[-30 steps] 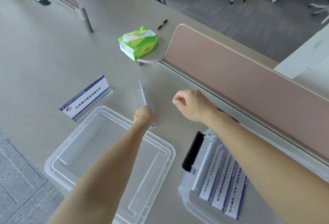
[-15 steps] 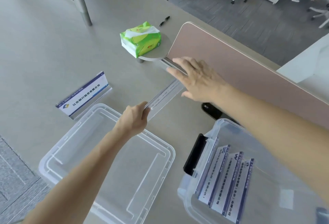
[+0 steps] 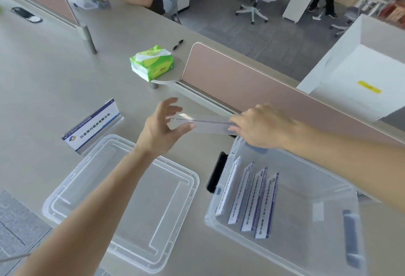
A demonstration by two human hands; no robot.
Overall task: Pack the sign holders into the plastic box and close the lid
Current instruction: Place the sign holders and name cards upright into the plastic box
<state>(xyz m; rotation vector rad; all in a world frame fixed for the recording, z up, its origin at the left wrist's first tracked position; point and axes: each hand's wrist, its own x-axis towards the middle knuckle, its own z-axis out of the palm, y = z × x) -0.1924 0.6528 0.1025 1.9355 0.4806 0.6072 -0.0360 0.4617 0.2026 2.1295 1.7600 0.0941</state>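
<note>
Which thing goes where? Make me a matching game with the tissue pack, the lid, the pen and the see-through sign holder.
Things
1. tissue pack
2. lid
3. pen
4. clear sign holder

Places
A. flat on the desk, left of the plastic box
B. held up by the right hand
C. on the small round shelf
D. on the desk, beyond the tissue pack

Pairs: 1-C, 2-A, 3-D, 4-B
</note>
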